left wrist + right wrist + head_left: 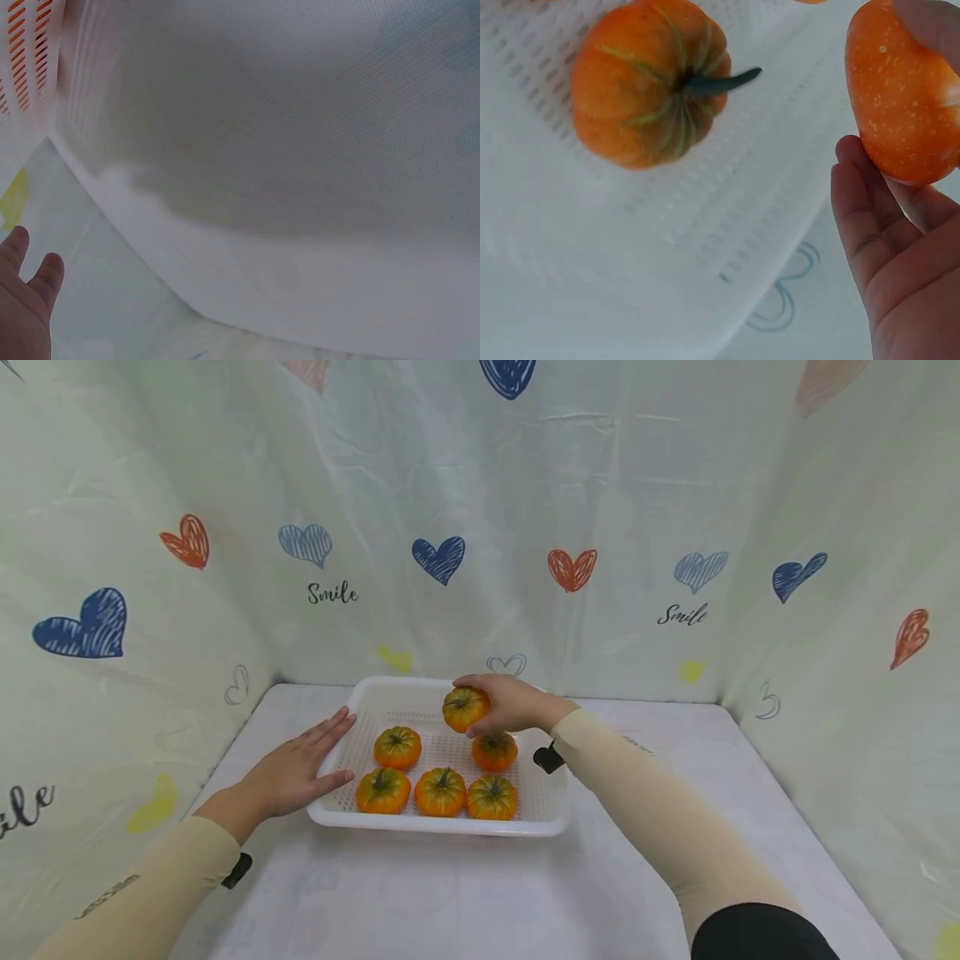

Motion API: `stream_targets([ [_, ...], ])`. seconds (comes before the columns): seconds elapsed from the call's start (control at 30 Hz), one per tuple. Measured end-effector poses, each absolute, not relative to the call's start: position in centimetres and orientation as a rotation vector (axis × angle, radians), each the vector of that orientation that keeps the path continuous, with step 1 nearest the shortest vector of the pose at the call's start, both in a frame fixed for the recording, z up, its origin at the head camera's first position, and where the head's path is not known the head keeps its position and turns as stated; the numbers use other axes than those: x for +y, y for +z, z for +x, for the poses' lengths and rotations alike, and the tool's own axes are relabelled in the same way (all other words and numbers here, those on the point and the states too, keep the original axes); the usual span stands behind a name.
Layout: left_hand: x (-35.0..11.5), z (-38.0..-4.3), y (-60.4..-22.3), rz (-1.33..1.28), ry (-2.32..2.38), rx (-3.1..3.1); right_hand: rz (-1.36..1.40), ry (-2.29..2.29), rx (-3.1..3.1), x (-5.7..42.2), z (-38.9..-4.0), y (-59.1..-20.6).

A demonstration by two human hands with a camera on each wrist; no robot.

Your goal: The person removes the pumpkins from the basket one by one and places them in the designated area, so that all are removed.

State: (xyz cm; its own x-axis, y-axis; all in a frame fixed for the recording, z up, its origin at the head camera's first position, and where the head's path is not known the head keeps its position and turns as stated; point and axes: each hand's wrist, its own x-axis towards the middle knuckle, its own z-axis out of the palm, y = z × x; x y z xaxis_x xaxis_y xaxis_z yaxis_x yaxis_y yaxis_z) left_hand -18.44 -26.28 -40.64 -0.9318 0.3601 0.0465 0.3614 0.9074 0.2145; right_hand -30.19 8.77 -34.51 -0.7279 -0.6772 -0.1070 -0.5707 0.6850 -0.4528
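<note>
Taking the white basket (pixel 442 826) as our clock in the head view, we find the left hand (pixel 291 772) at nine o'clock, its fingers straight along the basket's edge, gripping nothing; we suppose that it steadies the basket. Five resting pumpkins (pixel 440 793) lie inside, from ten o'clock down through six and up to three. The held pumpkin (pixel 462 707), at one o'clock, is raised above them. Its stem end seems to face upward, and, being squat, its long axis runs across the stem. The right hand (pixel 513 703), at two o'clock, grips it between thumb and fingers, probably by its sides for a secure hold.
</note>
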Motion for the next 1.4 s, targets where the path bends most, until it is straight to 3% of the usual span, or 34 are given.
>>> stream_targets([
  [0.4,-26.1,-18.2,-40.6,-0.569,-0.355,-3.065,-0.917,-0.912,2.671,16.3,-29.7,-32.2],
  [0.67,-26.0,-18.1,-40.5,-0.561,-0.356,-3.067,-0.696,-1.051,2.751,22.3,-29.4,-32.4],
  [1.0,-25.9,-18.0,-40.4,-0.560,-0.352,-3.069,-0.479,-1.090,2.793,27.0,-29.5,-35.4],
  [1.4,-26.1,-18.0,-40.4,-0.555,-0.360,-3.068,-0.329,-1.146,2.780,28.4,-30.1,-40.9],
])
